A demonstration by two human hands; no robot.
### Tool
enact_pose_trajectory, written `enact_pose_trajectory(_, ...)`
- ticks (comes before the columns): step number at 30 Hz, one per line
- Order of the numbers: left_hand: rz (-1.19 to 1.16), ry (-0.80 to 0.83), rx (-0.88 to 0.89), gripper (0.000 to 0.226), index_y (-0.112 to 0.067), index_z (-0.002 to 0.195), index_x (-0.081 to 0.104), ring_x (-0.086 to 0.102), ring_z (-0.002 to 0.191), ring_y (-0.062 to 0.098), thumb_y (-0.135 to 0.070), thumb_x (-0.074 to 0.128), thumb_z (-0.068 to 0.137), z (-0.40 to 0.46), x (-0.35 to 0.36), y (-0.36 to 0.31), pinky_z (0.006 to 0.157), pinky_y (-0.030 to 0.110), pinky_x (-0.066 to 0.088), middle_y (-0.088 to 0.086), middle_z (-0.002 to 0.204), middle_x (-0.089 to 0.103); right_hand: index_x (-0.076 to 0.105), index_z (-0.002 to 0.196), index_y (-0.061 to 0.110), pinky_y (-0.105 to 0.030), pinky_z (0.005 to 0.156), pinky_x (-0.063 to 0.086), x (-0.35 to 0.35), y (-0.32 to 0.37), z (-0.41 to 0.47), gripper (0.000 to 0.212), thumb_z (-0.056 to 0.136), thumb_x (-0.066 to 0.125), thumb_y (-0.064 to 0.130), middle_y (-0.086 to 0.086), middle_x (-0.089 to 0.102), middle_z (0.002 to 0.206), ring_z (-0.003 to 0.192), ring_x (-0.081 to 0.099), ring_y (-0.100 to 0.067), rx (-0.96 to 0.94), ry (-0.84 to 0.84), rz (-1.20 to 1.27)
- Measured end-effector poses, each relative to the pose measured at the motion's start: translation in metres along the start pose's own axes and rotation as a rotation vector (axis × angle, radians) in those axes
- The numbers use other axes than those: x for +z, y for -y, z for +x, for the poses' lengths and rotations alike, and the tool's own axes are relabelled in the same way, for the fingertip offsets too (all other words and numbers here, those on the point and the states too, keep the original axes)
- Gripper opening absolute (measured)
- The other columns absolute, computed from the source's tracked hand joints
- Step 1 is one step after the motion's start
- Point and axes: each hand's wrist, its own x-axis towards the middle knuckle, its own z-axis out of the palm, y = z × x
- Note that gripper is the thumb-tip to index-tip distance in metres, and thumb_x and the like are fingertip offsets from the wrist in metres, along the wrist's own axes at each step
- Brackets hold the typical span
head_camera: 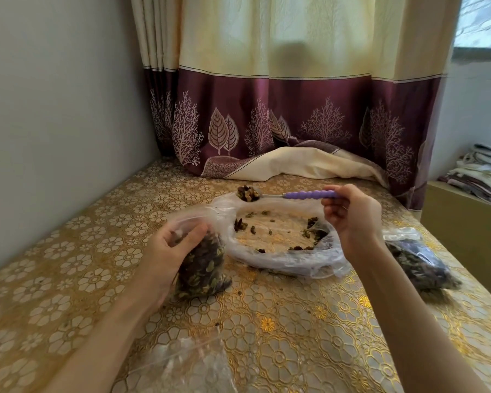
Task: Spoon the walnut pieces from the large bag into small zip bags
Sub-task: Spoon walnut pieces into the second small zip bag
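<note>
Purple-handled spoon (289, 194), heaped with walnut pieces (247, 193), is pinched by the right hand (352, 217) above the large bag (281, 242).
The small zip bag (201, 265), gripped at its mouth by the left hand (170, 251), is best held wide while the spoon is kept level.

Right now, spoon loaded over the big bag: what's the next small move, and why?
Probably swing the spoon left over the small zip bag and tip it in. The right hand holds it heaped with walnut pieces above the large bag, and the left hand holds the small bag's mouth open.

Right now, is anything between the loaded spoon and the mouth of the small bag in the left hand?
Nothing visible. The spoon is raised over the large bag's far rim; the small bag, gripped by the left hand, sits beside it, mouth open.
</note>
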Motion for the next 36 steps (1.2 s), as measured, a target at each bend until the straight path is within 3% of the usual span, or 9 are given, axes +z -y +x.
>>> enact_pose_trajectory(4,0.030,-0.011,-0.015,0.037,-0.042,0.080,0.072,0.067,0.091,0.016,-0.050,0.077,0.044,0.001,0.000,0.002,0.072,0.027,0.052,-0.008,0.087,0.072,0.068,0.067,0.005,-0.019,0.051,0.038,0.011,0.008,-0.008,0.027,0.085,0.047,0.004,-0.005,0.062,0.057,0.049,0.051,-0.009,-0.022,0.133,0.091)
enact_pose_trajectory(9,0.067,0.087,0.000,0.044,-0.033,0.091,0.073,0.059,0.107,0.018,-0.043,0.078,0.049,0.000,-0.001,0.000,0.092,0.043,0.048,-0.013,0.107,0.067,0.072,0.061,0.009,-0.018,0.049,0.038,0.022,0.011,-0.018,0.038,0.086,0.045,0.001,-0.006,0.061,0.058,0.050,0.051,-0.010,-0.014,0.261,0.100)
enact_pose_trajectory(12,0.065,0.111,0.016,0.045,-0.026,0.091,0.074,0.055,0.113,0.013,-0.042,0.078,0.050,0.001,-0.002,-0.001,0.097,0.042,0.045,-0.021,0.118,0.060,0.068,0.074,0.003,-0.018,0.048,0.037,0.024,0.011,-0.020,0.028,0.087,0.044,0.001,-0.008,0.059,0.061,0.051,0.049,-0.010,-0.018,0.293,0.069)
enact_pose_trajectory(16,0.040,0.120,0.029,0.043,-0.022,0.091,0.075,0.053,0.117,0.016,-0.039,0.078,0.051,0.002,-0.003,0.000,0.101,0.044,0.041,-0.015,0.123,0.059,0.069,0.072,0.005,-0.019,0.049,0.037,0.022,0.009,-0.020,0.030,0.088,0.044,0.002,-0.006,0.060,0.060,0.052,0.050,-0.010,-0.014,0.317,0.039)
enact_pose_trajectory(21,-0.019,0.113,-0.051,0.046,-0.023,0.093,0.074,0.061,0.107,0.020,-0.036,0.080,0.049,0.005,-0.006,0.004,0.095,0.039,0.046,-0.001,0.109,0.069,0.070,0.073,0.006,-0.020,0.051,0.039,0.020,0.006,-0.018,0.031,0.088,0.043,0.001,-0.007,0.062,0.063,0.056,0.051,-0.012,-0.040,0.346,0.019)
enact_pose_trajectory(28,-0.091,0.103,-0.106,0.038,-0.026,0.083,0.075,0.068,0.090,0.016,-0.031,0.079,0.046,0.007,-0.006,0.005,0.072,0.026,0.048,0.004,0.095,0.073,0.071,0.077,0.010,-0.022,0.054,0.040,0.019,0.000,-0.018,0.034,0.090,0.043,-0.004,-0.011,0.062,0.072,0.062,0.051,-0.015,-0.109,0.440,-0.067)
enact_pose_trajectory(31,-0.121,0.096,-0.130,0.033,-0.024,0.082,0.076,0.068,0.091,0.018,-0.025,0.078,0.049,0.009,-0.007,0.006,0.071,0.024,0.050,0.004,0.095,0.073,0.070,0.079,0.009,-0.023,0.056,0.038,0.018,0.000,-0.017,0.033,0.090,0.042,-0.004,-0.007,0.062,0.070,0.062,0.049,-0.015,-0.117,0.483,-0.053)
enact_pose_trajectory(33,-0.129,0.105,-0.144,0.040,-0.021,0.085,0.076,0.067,0.095,0.019,-0.027,0.083,0.047,0.010,-0.009,0.004,0.073,0.025,0.050,0.004,0.100,0.072,0.071,0.079,0.011,-0.023,0.056,0.038,0.017,0.000,-0.016,0.034,0.090,0.041,-0.003,-0.006,0.062,0.070,0.062,0.049,-0.014,-0.123,0.478,-0.031)
enact_pose_trajectory(36,-0.162,0.175,-0.152,0.076,-0.010,0.103,0.069,0.065,0.101,0.020,-0.044,0.090,0.039,0.010,-0.011,0.000,0.074,0.026,0.053,0.005,0.107,0.070,0.070,0.079,0.009,-0.022,0.055,0.038,0.016,-0.002,-0.014,0.033,0.090,0.041,-0.002,-0.005,0.062,0.067,0.061,0.050,-0.013,-0.094,0.415,0.026)
